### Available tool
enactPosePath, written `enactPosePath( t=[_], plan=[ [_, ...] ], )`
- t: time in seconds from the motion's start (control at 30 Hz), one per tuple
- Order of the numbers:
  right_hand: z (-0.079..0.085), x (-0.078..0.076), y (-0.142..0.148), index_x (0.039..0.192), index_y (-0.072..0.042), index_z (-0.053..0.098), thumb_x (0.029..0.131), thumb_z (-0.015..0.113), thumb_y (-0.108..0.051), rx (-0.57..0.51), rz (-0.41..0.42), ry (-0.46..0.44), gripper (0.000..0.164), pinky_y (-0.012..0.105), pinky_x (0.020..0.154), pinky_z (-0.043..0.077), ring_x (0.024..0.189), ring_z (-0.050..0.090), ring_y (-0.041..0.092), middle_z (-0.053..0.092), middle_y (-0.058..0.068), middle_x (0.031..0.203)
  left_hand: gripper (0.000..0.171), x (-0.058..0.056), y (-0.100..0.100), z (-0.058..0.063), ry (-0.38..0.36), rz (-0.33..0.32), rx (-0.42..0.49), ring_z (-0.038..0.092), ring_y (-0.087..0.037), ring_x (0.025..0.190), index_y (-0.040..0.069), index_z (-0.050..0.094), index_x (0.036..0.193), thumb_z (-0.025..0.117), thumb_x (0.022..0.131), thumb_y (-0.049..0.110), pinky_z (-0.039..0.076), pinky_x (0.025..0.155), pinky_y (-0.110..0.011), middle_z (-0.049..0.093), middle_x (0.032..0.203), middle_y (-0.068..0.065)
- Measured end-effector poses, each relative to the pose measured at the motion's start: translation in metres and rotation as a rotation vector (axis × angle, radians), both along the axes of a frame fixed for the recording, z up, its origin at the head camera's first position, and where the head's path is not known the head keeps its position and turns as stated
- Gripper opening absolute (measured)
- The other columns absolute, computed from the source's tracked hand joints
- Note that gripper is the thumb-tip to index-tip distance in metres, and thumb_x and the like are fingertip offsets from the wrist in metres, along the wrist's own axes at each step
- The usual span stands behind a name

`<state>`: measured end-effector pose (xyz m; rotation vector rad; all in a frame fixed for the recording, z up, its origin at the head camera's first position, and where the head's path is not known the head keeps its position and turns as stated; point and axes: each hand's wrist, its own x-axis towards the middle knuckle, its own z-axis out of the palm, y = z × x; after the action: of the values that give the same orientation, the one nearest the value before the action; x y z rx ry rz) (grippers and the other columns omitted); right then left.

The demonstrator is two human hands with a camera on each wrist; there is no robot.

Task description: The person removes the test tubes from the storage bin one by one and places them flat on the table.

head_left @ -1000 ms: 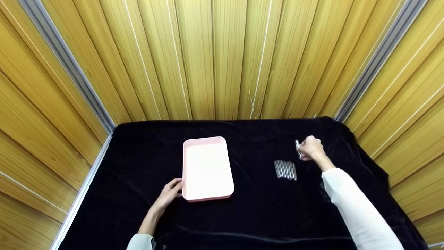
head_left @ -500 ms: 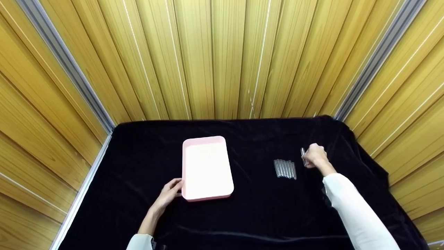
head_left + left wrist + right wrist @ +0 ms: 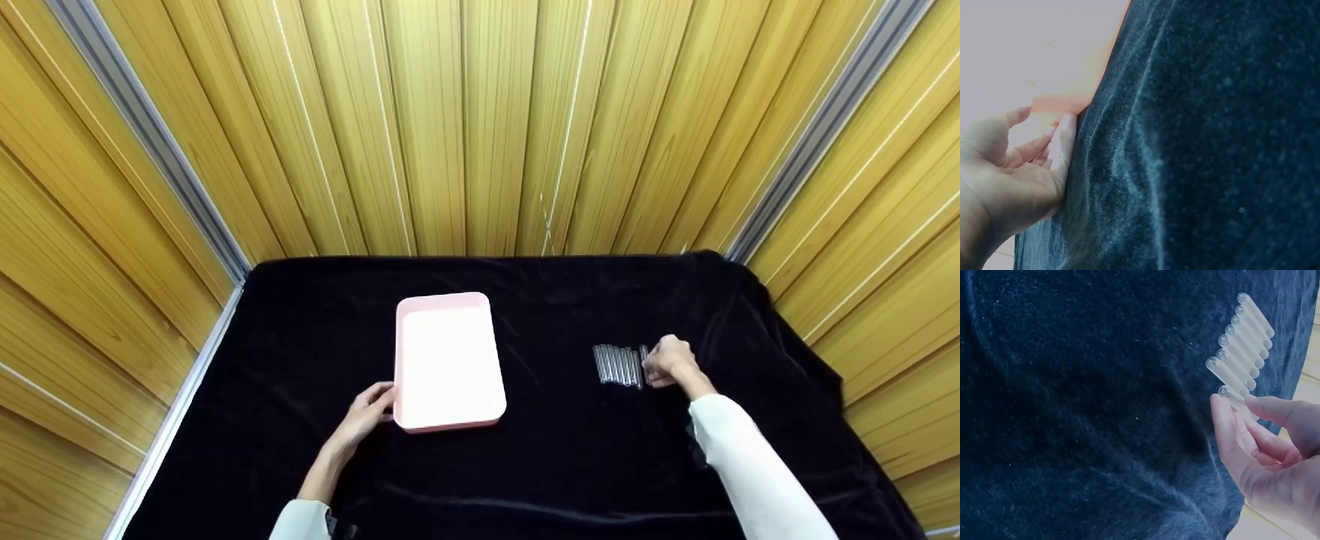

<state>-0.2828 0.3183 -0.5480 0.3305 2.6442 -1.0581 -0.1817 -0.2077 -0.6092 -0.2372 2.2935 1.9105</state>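
My right hand [image 3: 670, 361] pinches a clear tube with rounded ends [image 3: 1224, 390] between thumb and fingers, low over the dark cloth. Several like tubes [image 3: 616, 365] lie side by side in a slanting row just left of it. The pinched tube sits close to the row's near side, roughly parallel; whether they touch I cannot tell. A pink tray [image 3: 442, 429] lies upright at the middle of the cloth, its inside bright white. At its lower left side, my left hand [image 3: 365, 412] rests relaxed fingers [image 3: 1067, 135] against the outer wall.
A black velvety cloth [image 3: 555, 465] with folds covers the table. Yellow wood-patterned walls [image 3: 495, 127] rise behind and at both sides, with grey metal strips [image 3: 169, 157] in the corners. White sleeves [image 3: 750, 457] cover the forearms.
My right hand first drew back toward me with the tube, then came left, setting it alongside the row. The left hand and the tray have stayed in place.
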Motion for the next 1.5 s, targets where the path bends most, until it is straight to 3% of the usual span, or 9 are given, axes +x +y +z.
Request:
enactPosePath(
  t=[0.5,0.7,1.0,1.23,1.5],
  plan=[
    [-0.014,0.0,0.002,0.11,0.021,0.06,0.088,0.066,0.007,-0.147,-0.007,0.002,0.026,0.032,0.058,0.063,0.055,0.069,0.013,0.071,0.013,0.069,0.042,-0.002,-0.003,-0.004,0.001,-0.005,0.004,0.066,-0.017,0.099,-0.011,0.056,0.134,0.053,0.107,0.021,0.059,0.084,-0.033,0.068,0.118,-0.021],
    [-0.016,0.004,0.002,0.108,0.021,0.061,0.088,0.065,0.008,-0.152,0.004,0.021,0.024,0.033,0.059,0.063,0.056,0.069,0.013,0.072,0.015,0.071,0.043,0.001,-0.004,-0.001,-0.001,-0.009,-0.005,0.066,-0.017,0.101,-0.009,0.057,0.134,0.054,0.106,0.023,0.059,0.085,-0.032,0.068,0.12,-0.021],
    [-0.022,0.007,0.004,0.113,0.021,0.062,0.088,0.068,0.003,-0.102,0.002,0.092,0.031,0.028,0.055,0.061,0.053,0.069,0.013,0.071,0.032,0.09,0.043,0.0,-0.002,-0.001,0.002,-0.015,0.013,0.067,-0.017,0.101,-0.009,0.057,0.134,0.054,0.106,0.025,0.059,0.085,-0.031,0.068,0.12,-0.022],
    [-0.018,0.003,0.008,0.114,0.02,0.061,0.092,0.066,-0.003,-0.111,0.016,0.055,0.031,0.028,0.057,0.062,0.058,0.067,0.009,0.072,0.014,0.076,0.044,0.0,-0.002,-0.003,0.014,-0.024,0.019,0.067,-0.019,0.103,-0.011,0.056,0.134,0.053,0.107,0.024,0.059,0.085,-0.032,0.067,0.121,-0.024],
    [-0.005,-0.008,0.008,0.122,0.02,0.056,0.095,0.064,-0.007,-0.138,0.054,0.048,0.039,0.026,0.058,0.061,0.059,0.067,0.006,0.073,0.012,0.077,0.043,-0.001,-0.003,-0.004,0.011,-0.026,0.008,0.067,-0.02,0.103,-0.01,0.056,0.134,0.052,0.107,0.023,0.059,0.086,-0.034,0.067,0.121,-0.024]
  ],
)
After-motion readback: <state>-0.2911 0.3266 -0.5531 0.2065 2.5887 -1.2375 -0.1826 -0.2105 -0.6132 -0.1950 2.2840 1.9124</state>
